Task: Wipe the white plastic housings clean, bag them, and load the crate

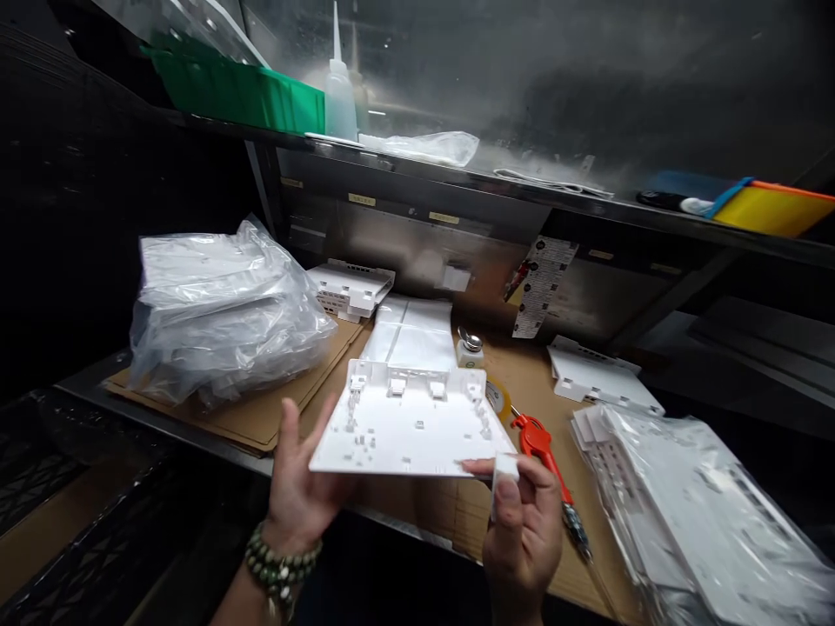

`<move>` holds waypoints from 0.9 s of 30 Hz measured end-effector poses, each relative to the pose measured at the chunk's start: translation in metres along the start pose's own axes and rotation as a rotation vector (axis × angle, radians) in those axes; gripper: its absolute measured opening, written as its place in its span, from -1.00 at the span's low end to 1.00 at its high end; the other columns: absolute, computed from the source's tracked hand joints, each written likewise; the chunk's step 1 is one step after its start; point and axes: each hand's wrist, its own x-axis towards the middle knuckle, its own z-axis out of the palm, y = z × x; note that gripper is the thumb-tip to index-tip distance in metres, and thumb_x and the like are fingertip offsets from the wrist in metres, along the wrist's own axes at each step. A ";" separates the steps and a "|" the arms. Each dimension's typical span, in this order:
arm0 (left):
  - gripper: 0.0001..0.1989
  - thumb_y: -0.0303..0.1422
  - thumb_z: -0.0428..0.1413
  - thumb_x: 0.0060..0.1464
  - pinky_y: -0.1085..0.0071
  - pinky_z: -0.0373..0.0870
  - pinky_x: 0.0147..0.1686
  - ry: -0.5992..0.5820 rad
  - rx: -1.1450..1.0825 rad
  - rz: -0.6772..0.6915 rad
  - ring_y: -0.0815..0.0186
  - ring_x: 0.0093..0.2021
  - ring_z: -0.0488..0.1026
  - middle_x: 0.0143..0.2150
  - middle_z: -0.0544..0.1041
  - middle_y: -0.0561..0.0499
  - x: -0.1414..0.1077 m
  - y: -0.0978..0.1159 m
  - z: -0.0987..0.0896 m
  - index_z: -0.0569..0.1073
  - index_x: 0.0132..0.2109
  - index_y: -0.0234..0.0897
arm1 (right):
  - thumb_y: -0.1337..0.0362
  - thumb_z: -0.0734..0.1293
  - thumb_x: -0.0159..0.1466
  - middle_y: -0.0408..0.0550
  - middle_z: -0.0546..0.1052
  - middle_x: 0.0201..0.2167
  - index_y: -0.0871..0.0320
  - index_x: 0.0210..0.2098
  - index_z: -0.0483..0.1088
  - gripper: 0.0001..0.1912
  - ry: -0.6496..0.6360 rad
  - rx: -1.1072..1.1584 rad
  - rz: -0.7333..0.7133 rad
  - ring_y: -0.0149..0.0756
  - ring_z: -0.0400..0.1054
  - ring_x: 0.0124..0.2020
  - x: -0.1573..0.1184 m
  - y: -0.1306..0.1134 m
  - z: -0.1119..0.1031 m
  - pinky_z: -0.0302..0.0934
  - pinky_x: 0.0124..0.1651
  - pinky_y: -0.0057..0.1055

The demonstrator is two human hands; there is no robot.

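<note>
A white plastic housing cover (pixel 417 435), its inner side with clips and posts facing up, is held level above the bench. My left hand (pixel 306 478) supports it from below at the left edge, fingers partly hidden underneath and thumb sticking up. My right hand (pixel 525 522) pinches a small white folded pad (pixel 504 478), perhaps cloth, between thumb and fingers. Its index finger reaches onto the cover's near right corner. Just right of the cover lies a red air blow gun (pixel 538 443), beside a roll of yellowish tape (pixel 499 400).
Bagged white panels (pixel 222 313) are stacked at left, more bagged parts (pixel 711 513) at right. White housings (pixel 352 287) and a pump-top bottle (pixel 470 349) stand behind. The shelf (pixel 483 183) above carries a green bin (pixel 241 96), a squeeze bottle (pixel 340 100) and a yellow bin (pixel 776 209).
</note>
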 end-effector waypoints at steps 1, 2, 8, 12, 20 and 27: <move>-0.28 0.13 0.02 0.24 -0.06 0.21 0.33 0.014 -0.092 -0.153 -0.12 0.42 0.19 0.38 0.37 -0.20 0.003 -0.002 0.000 0.30 0.37 -0.21 | 0.22 0.28 0.44 -0.15 0.67 -0.33 0.06 -0.01 0.31 -0.85 -0.019 -0.009 0.003 -0.33 0.59 -0.25 -0.002 0.004 -0.002 0.45 -0.11 -0.39; -0.34 -0.04 0.01 0.31 -0.09 0.26 0.30 0.034 -0.146 -0.262 -0.16 0.34 0.31 0.28 0.46 -0.32 0.006 -0.002 -0.001 0.26 0.38 -0.36 | 0.21 0.28 0.44 -0.14 0.66 -0.33 0.06 0.00 0.31 -0.84 -0.053 -0.026 0.027 -0.31 0.59 -0.24 -0.002 0.008 -0.006 0.46 -0.12 -0.37; -0.30 -0.58 0.04 0.13 -0.20 0.45 0.14 0.199 -0.198 -0.315 -0.18 -0.01 0.61 -0.06 0.66 -0.36 0.009 0.001 0.013 0.11 0.41 -0.56 | 0.21 0.37 0.37 -0.01 0.59 -0.09 0.04 0.00 0.45 -0.79 -0.289 -0.383 0.038 -0.20 0.54 -0.10 -0.002 0.000 -0.015 0.46 -0.10 -0.33; -0.32 -0.60 0.06 0.09 -0.13 0.50 0.11 0.204 -0.213 -0.234 -0.13 -0.04 0.63 -0.09 0.68 -0.28 -0.001 -0.002 0.040 0.20 0.38 -0.50 | 0.36 0.38 0.35 0.01 0.53 -0.12 0.08 0.00 0.50 -0.77 -0.419 -0.342 -0.233 -0.25 0.47 -0.08 -0.015 -0.031 0.017 0.42 -0.05 -0.38; -0.29 -0.65 0.09 0.05 -0.09 0.52 0.11 0.139 -0.174 -0.070 -0.07 -0.01 0.63 -0.02 0.67 -0.16 -0.014 0.000 0.049 0.29 0.36 -0.27 | 0.50 0.39 0.30 0.03 0.50 -0.21 0.16 -0.02 0.52 -0.72 -0.491 -0.290 -0.296 -0.26 0.42 -0.19 -0.022 -0.043 0.040 0.43 -0.14 -0.35; -0.30 -0.64 0.06 0.07 -0.16 0.43 0.19 0.149 -0.179 -0.095 -0.11 0.05 0.59 0.02 0.66 -0.22 -0.014 0.001 0.049 0.26 0.38 -0.35 | 0.42 0.37 0.34 0.01 0.53 -0.22 0.13 0.00 0.52 -0.75 -0.516 -0.327 -0.349 -0.23 0.42 -0.21 -0.022 -0.042 0.038 0.40 -0.19 -0.30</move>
